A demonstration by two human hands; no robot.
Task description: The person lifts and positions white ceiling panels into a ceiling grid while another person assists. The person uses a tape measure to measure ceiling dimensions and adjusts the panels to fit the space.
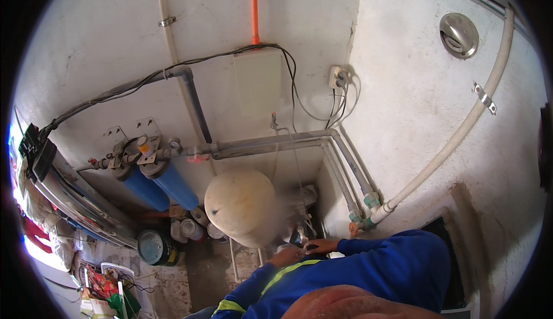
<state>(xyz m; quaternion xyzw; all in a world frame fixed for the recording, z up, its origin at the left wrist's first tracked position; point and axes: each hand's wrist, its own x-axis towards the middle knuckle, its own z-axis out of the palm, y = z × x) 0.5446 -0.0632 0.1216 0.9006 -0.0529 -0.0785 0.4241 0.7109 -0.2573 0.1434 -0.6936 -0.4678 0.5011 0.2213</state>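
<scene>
Grip can't be made out | left hand [286, 257] beside right hand [321, 246], near pipe fitting [302, 234] | cream tank [239, 207] near back edge of floor [203, 284]

You are in a cramped utility room for water plumbing: its scuffed white plastered walls [409, 97] carry long grey plastic pipes [259, 140], two blue cylindrical filter housings [177, 187] hang beside a round dial gauge [174, 143], and a rounded cream tank [240, 207] stands nearby.
</scene>
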